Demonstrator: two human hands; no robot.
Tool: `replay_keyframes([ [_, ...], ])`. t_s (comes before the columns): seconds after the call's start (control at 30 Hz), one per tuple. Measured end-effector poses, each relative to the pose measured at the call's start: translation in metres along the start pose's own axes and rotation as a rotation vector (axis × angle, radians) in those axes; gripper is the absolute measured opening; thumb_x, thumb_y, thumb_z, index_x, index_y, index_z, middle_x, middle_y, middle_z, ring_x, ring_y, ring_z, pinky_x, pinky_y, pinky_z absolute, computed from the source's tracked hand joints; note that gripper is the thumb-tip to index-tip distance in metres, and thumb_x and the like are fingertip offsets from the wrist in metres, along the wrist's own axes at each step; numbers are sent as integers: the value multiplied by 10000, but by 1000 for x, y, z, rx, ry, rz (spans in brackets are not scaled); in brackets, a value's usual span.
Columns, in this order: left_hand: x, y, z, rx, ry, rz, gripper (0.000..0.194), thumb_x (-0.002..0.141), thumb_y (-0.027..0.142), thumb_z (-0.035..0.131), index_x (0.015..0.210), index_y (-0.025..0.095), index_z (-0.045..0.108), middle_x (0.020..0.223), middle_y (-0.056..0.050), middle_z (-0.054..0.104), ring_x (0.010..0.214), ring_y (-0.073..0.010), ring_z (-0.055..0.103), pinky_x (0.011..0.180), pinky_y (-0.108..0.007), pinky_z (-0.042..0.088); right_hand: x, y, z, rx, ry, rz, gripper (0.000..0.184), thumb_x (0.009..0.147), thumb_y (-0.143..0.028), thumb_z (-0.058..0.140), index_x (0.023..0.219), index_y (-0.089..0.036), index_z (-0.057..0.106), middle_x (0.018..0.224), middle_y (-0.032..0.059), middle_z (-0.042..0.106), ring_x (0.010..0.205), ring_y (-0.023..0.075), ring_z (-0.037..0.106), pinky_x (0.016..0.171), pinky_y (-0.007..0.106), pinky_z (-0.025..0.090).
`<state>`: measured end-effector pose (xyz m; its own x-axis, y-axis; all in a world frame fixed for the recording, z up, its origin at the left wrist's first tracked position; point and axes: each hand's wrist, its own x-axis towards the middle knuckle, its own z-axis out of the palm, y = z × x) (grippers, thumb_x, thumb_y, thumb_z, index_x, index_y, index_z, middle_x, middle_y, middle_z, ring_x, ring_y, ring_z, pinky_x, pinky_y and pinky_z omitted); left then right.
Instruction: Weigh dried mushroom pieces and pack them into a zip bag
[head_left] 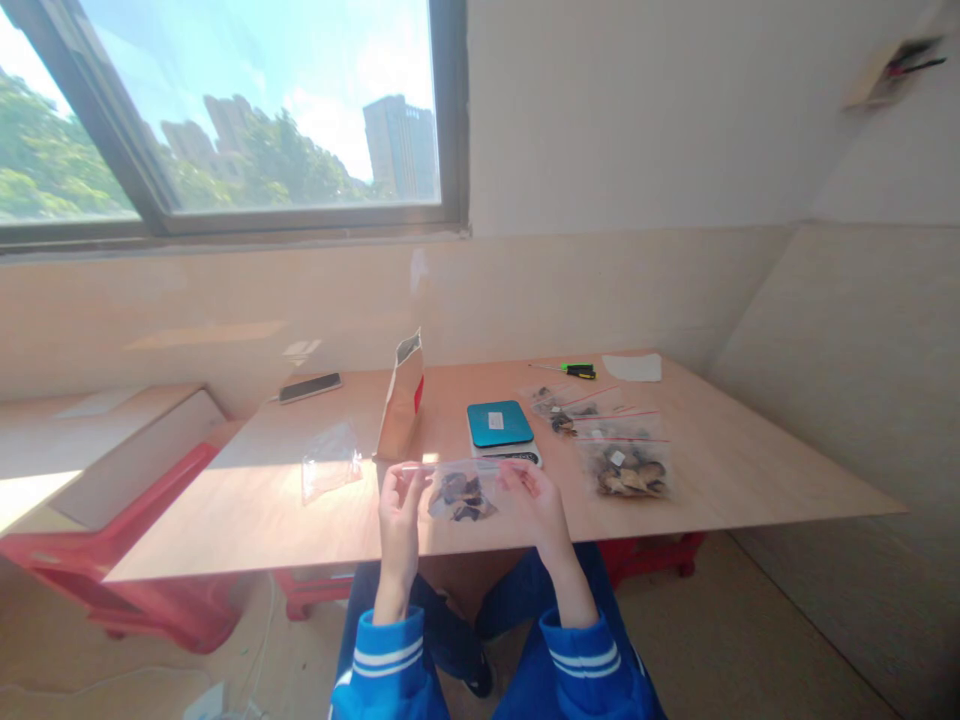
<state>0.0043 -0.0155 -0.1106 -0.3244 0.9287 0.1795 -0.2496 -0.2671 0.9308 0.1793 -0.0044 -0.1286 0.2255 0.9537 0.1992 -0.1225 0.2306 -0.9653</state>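
Between my two hands a clear zip bag (461, 497) with dark dried pieces in it is stretched out near the table's front edge. My left hand (403, 505) pinches the bag's top left corner. At the top right corner, the fingers of my right hand (534, 492) are closed on the zip strip. Just behind the bag sits a kitchen scale (500, 424) with a teal top and a small white label; its front is partly covered by my right hand. A brown paper bag (402, 405) stands upright, open at the top, left of the scale.
Filled zip bags (628, 465) with white labels lie right of the scale. Flat clear bags (330, 462) and a phone (310, 387) are on the left. Screwdrivers (574, 370) and a white sheet (634, 367) lie at the back right. Red stools (172, 600) stand below the table (765, 475).
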Motion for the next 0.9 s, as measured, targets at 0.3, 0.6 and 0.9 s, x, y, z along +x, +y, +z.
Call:
replay_keyframes([
  [0.3, 1, 2, -1, 82, 18, 42, 258, 771, 413, 686, 829, 177, 599, 769, 16, 609, 787, -133, 592, 753, -237, 454, -2, -6, -3, -111, -20, -82, 360, 796, -517, 612, 889, -172, 656, 858, 83, 717, 823, 216, 674, 765, 337, 535],
  [0.6, -1, 3, 0, 109, 37, 20, 263, 741, 412, 706, 835, 183, 615, 796, 12, 624, 789, -138, 606, 751, -242, 465, -2, -6, -5, -264, 31, -142, 332, 821, -483, 579, 895, -171, 667, 907, 96, 712, 869, 233, 654, 819, 381, 502],
  [0.9, 0, -2, -2, 107, 30, 37, 252, 779, 420, 670, 849, 187, 606, 788, 7, 637, 802, -149, 623, 763, -253, 477, -4, -9, -2, -335, 68, -188, 308, 843, -458, 560, 873, -174, 675, 880, 87, 708, 855, 226, 643, 825, 379, 492],
])
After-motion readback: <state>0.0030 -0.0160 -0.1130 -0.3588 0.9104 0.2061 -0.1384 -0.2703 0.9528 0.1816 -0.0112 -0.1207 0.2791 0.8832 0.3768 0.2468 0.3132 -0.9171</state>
